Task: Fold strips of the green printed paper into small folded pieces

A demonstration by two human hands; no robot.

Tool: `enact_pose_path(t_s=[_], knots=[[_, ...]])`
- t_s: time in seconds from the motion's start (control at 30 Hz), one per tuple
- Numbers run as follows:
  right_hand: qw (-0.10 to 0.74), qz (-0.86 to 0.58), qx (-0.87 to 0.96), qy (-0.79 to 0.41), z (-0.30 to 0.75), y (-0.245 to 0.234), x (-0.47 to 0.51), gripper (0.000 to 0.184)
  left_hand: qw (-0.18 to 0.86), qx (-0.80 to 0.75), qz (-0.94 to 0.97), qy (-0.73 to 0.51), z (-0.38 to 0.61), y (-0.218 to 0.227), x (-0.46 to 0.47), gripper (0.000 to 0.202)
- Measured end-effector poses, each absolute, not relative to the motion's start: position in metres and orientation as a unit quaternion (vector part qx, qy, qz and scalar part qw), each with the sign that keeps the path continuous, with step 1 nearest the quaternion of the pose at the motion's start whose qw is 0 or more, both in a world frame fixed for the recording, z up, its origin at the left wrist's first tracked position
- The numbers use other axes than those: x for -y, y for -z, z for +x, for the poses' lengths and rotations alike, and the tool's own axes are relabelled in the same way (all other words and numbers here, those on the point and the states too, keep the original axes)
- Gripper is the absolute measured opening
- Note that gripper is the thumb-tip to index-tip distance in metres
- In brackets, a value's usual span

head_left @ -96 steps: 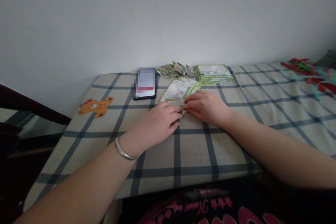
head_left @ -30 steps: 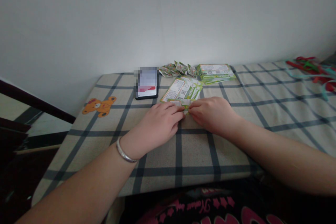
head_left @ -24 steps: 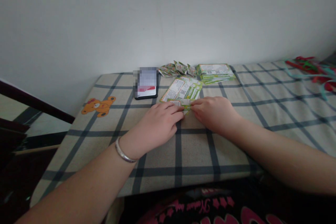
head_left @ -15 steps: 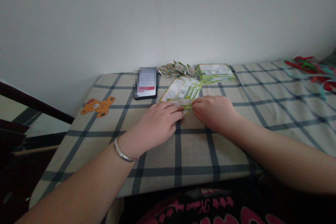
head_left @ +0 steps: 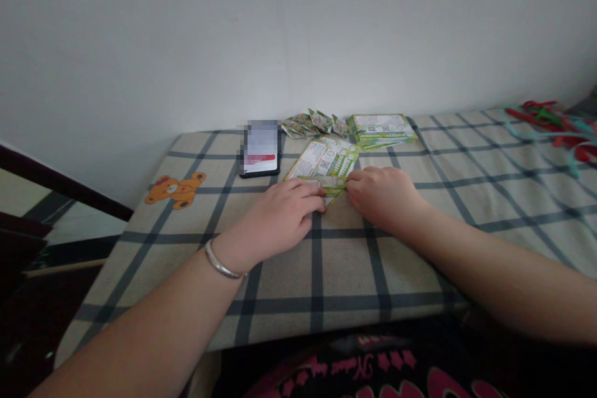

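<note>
A green-and-white printed paper (head_left: 326, 158) lies on the table with its near edge folded over. On the left part of that fold, the fingers of my left hand (head_left: 284, 214) press down, close together and slightly bent; a silver bangle is on the wrist. My right hand (head_left: 382, 196) is closed, its thumb and fingertips pinching the right end of the fold. Just behind the paper sits a row of small folded paper pieces (head_left: 314, 124) with pointed corners. A stack of similar printed papers (head_left: 385, 130) rests behind and to the right.
A phone (head_left: 262, 155) with a partly blurred screen lies left of the papers. The checked tablecloth (head_left: 345, 280) bears an orange bear figure (head_left: 176, 191) at the left. Red, green and teal strips (head_left: 550, 124) lie at far right. A wall (head_left: 298, 31) borders the table's back.
My right hand has slid slightly to the right along the folded edge. My left hand stays on the paper nearly in place.
</note>
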State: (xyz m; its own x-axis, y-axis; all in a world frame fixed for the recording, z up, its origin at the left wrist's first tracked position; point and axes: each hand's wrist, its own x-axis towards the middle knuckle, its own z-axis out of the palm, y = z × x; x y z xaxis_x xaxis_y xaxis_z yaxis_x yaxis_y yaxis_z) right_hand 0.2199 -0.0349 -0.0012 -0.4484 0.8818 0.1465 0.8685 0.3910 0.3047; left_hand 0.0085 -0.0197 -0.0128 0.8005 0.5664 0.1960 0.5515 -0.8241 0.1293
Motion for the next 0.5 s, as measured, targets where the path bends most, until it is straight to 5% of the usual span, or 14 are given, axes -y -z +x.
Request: enact_pose_path(t_s=[0.5], knots=[[0.003,0.475,-0.862,-0.177,0.231,0.006,0.028,0.022,0.048,-0.293,0.945,-0.137,0.006,0.017,0.016,0.027]])
